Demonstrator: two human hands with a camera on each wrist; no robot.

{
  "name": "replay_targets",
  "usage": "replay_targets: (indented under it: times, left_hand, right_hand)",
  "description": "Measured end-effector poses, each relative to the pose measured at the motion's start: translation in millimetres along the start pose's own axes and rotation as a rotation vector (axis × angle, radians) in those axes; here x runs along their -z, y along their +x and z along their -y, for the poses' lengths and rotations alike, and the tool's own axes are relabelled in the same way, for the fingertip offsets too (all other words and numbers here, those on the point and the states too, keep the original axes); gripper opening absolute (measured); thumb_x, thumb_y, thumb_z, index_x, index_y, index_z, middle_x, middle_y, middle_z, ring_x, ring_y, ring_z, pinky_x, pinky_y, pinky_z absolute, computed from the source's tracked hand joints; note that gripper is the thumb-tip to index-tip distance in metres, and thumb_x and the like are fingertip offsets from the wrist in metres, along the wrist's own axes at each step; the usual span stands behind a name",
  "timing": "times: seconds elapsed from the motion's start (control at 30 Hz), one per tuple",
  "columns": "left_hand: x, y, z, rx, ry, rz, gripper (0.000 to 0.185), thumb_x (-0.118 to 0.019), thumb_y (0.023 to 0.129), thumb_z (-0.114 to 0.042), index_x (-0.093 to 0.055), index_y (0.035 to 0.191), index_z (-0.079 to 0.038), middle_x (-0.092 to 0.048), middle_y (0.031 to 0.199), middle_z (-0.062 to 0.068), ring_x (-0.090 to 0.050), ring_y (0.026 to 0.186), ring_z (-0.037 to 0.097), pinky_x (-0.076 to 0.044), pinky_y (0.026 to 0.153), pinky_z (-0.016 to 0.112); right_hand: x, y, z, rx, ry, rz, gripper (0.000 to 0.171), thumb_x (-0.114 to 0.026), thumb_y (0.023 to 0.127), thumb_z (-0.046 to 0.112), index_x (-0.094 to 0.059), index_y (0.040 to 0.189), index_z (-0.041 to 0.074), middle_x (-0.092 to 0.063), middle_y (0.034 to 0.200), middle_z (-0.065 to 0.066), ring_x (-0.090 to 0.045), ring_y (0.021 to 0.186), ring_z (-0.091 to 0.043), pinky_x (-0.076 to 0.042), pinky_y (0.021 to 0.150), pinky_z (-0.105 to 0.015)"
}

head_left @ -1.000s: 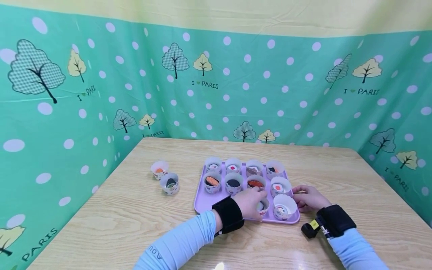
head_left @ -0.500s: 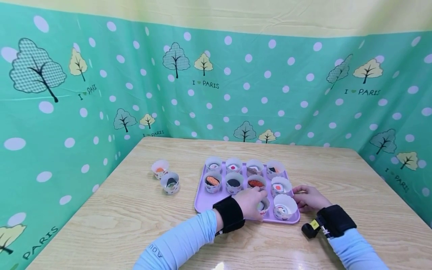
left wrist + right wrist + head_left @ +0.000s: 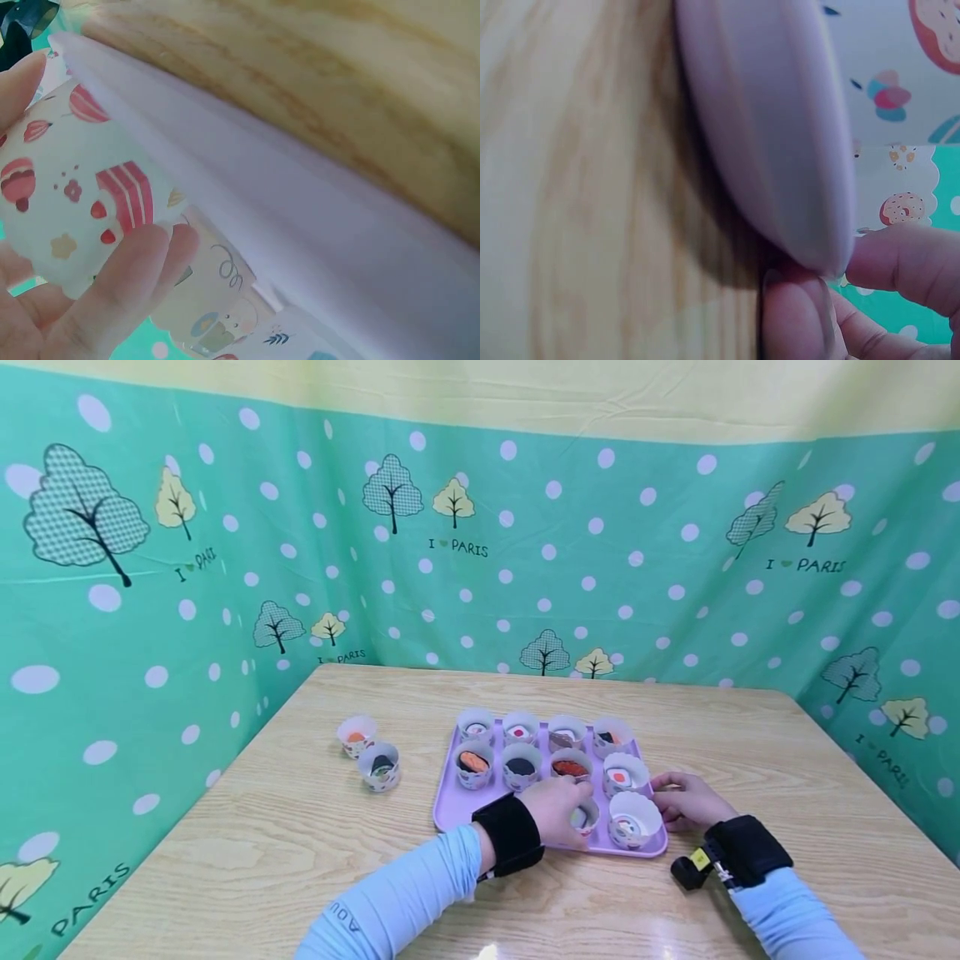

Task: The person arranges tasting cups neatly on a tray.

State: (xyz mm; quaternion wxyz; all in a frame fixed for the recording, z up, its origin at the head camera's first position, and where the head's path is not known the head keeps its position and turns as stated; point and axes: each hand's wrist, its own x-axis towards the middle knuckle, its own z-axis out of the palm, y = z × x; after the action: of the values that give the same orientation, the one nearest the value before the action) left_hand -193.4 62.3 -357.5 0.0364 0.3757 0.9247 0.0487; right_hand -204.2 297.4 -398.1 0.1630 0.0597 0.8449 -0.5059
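Note:
A purple tray (image 3: pixel 452 808) carries several paper baking cups with sushi pieces in them. My left hand (image 3: pixel 557 814) reaches over its front edge and holds a front-row baking cup (image 3: pixel 587 818) with a pale piece inside. In the left wrist view, thumb and fingers lie around that cup's cake-printed wall (image 3: pixel 71 195). My right hand (image 3: pixel 693 802) is at the tray's right side. The right wrist view shows it pinching the tray's rim (image 3: pixel 780 135) at the corner between thumb and finger. Beside it stands the front-right cup (image 3: pixel 634 822), holding a white roll.
Two more baking cups stand on the wooden table (image 3: pixel 300 843) left of the tray: one with an orange piece (image 3: pixel 356 737), one with a dark-wrapped roll (image 3: pixel 379 768). A green dotted curtain (image 3: pixel 480 568) hangs behind the table and along its sides.
Both hands, the cups and the tray stay where they were. Only a very slight shift of the head view shows.

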Motion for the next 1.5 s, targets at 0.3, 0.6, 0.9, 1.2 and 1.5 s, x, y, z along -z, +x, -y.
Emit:
replay_targets:
  times: [0.3, 0.6, 0.9, 1.2, 1.5]
  left_hand:
    - [12.3, -10.4, 3.3, 0.050, -0.050, 0.015, 0.070, -0.069, 0.065, -0.043, -0.041, 0.124, -0.016, -0.051, 0.118, 0.002, -0.051, 0.104, 0.012, -0.044, 0.086, 0.021]
    - [62.7, -34.6, 36.0, 0.073, -0.018, -0.149, 0.054, -0.062, 0.074, -0.040, -0.047, 0.117, -0.012, -0.061, 0.096, 0.001, -0.058, 0.078, 0.012, -0.049, 0.067, 0.022]
    - [109.0, -65.2, 142.3, 0.400, -0.181, -0.352, 0.035, -0.050, 0.084, -0.030, -0.051, 0.109, -0.006, -0.059, 0.100, 0.013, -0.056, 0.088, 0.025, -0.049, 0.074, 0.037]
    - [102.5, -109.1, 230.1, 0.838, -0.184, -0.444, 0.022, -0.042, 0.083, -0.022, -0.047, 0.074, -0.003, -0.047, 0.064, 0.008, -0.045, 0.059, 0.023, -0.036, 0.050, 0.029]
    - [67.9, -126.5, 239.1, 1.017, -0.578, -0.310, 0.035, -0.044, 0.084, -0.021, -0.047, 0.111, 0.002, -0.048, 0.104, 0.017, -0.045, 0.089, 0.026, -0.042, 0.076, 0.033]
  right_hand:
    - [-1, 0, -1, -0.019, -0.015, -0.005, 0.043, -0.051, 0.081, 0.014, -0.036, 0.116, -0.007, -0.055, 0.073, -0.004, -0.053, 0.060, -0.013, -0.051, 0.055, -0.025]
    - [1, -3, 0, -0.013, -0.009, 0.000, 0.044, -0.050, 0.082, 0.014, -0.035, 0.116, -0.008, -0.055, 0.072, -0.004, -0.053, 0.059, -0.012, -0.051, 0.054, -0.025]
    - [6, -4, -3, 0.000, -0.018, 0.013, 0.045, -0.051, 0.082, 0.016, -0.034, 0.115, -0.009, -0.055, 0.071, -0.003, -0.053, 0.059, -0.012, -0.050, 0.054, -0.024]
    - [4, -5, -5, -0.020, -0.021, 0.001, 0.044, -0.050, 0.081, 0.014, -0.034, 0.115, -0.009, -0.055, 0.073, -0.004, -0.053, 0.060, -0.013, -0.051, 0.055, -0.025]
    - [1, -5, -2, -0.014, -0.010, 0.005, 0.042, -0.050, 0.081, 0.012, -0.036, 0.114, -0.009, -0.055, 0.071, -0.003, -0.053, 0.059, -0.012, -0.051, 0.054, -0.025]
